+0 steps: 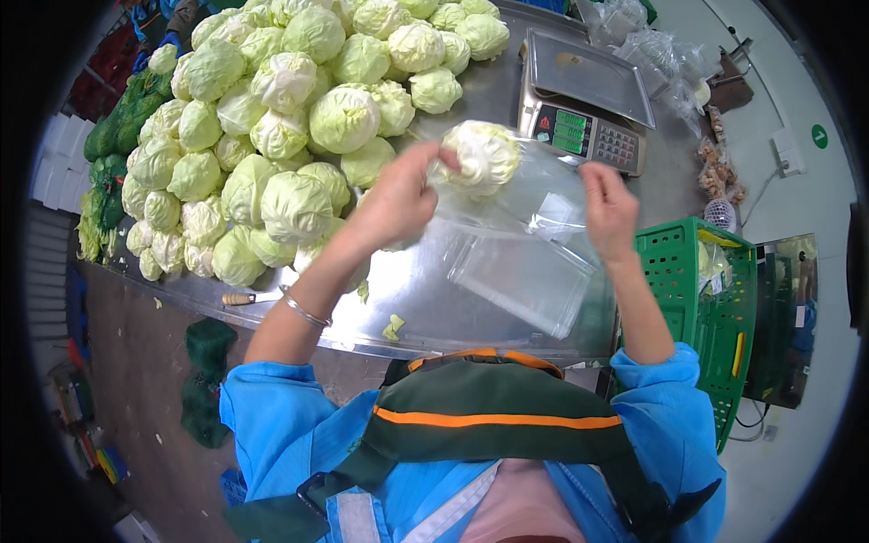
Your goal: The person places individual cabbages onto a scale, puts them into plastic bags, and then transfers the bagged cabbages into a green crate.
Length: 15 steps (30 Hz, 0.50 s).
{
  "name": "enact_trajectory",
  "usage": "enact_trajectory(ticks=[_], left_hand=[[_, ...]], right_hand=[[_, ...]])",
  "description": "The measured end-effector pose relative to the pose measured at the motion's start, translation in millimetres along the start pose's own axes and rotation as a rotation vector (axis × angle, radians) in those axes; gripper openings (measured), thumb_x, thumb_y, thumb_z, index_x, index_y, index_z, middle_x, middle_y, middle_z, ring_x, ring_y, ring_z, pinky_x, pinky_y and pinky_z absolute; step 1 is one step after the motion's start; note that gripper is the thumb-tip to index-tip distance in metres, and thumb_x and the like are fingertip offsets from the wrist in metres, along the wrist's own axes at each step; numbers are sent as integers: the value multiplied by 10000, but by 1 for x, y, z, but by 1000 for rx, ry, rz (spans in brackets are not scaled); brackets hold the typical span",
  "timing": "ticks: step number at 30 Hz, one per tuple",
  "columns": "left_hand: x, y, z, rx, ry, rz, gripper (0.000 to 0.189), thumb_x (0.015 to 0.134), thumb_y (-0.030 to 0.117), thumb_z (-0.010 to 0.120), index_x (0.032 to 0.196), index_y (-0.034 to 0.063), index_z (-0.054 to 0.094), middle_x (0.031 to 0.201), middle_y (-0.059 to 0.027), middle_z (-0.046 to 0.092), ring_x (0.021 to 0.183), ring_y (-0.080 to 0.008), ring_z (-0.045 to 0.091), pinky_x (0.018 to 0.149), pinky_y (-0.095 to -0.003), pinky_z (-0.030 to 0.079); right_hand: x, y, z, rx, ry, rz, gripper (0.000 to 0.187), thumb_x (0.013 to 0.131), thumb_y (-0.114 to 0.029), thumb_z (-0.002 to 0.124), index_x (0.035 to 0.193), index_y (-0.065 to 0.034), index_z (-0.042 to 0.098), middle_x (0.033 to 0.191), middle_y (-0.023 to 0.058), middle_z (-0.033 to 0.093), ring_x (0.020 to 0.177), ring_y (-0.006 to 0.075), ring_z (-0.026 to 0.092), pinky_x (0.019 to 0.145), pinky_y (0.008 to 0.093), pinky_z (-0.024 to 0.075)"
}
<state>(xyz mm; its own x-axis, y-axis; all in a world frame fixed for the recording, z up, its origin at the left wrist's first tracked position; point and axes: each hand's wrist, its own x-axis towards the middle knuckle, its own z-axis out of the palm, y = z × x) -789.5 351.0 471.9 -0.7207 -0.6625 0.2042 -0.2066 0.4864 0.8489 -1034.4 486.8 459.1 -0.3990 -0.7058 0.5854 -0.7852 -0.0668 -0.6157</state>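
A pale green cabbage (483,156) lies inside a clear plastic bag (543,173) above the steel table (421,298). My left hand (400,193) is at the bag's left end, close against the cabbage, its fingers pinched on the film; the hand is slightly blurred. My right hand (611,210) grips the bag's right end between thumb and fingers. A white label or paper shows on the film between the hands. Below them, a stack of flat clear bags (523,278) lies on the steel. A large pile of cabbages (271,136) rises to the left.
A digital scale (584,102) stands behind the bag. The green crate (669,271) is at the right, holding bagged produce. A knife with a wooden handle (239,298) lies near the front edge, by my left forearm. Leaf scraps (392,327) lie nearby. Another person's gloved hand shows at upper left.
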Motion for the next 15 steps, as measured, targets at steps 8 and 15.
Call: enact_trajectory(ticks=[8,15], left_hand=[[-112,-89,65,188,308,-342,383,747,-19,480,1127,12,450,945,-157,610,677,-221,596,647,-310,474],[-161,-102,101,-55,-275,-822,905,747,503,643,1298,-127,301,1068,-230,589,920,-262,601,717,-349,499]], right_hand=[[-132,18,54,89,-26,230,142,874,-126,572,939,-8,615,710,105,610,586,130,554,548,260,441],[-155,13,45,189,-165,511,151,877,-144,576,946,-14,612,580,26,503,514,71,463,488,226,393]])
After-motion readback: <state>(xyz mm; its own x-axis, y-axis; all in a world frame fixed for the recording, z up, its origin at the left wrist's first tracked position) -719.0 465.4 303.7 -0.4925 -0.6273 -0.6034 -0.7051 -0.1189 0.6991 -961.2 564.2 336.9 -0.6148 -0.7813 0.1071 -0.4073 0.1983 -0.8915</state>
